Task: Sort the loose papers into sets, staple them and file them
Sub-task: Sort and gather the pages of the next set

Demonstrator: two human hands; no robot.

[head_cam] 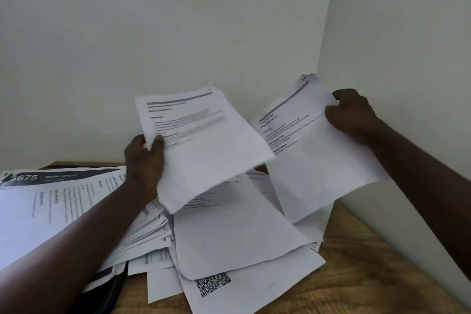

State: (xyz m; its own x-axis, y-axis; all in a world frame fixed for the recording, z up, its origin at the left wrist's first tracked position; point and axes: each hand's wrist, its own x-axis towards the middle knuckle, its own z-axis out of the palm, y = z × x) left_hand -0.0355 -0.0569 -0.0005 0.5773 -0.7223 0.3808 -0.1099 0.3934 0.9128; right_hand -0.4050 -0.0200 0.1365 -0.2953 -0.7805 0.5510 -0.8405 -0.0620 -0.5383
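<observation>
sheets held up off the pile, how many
2: the left sheet in the left hand, the right sheet in the right hand. Either could hide another behind it.

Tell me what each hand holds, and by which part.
The left hand grips one printed sheet by its left edge. The right hand grips a second printed sheet by its upper right edge. Both are held above the paper pile.

The left hand (144,158) is held up from seven o'clock, pinched onto the left sheet (204,140); the right hand (350,112) (from four o'clock) is curled on the right sheet (313,150).
</observation>
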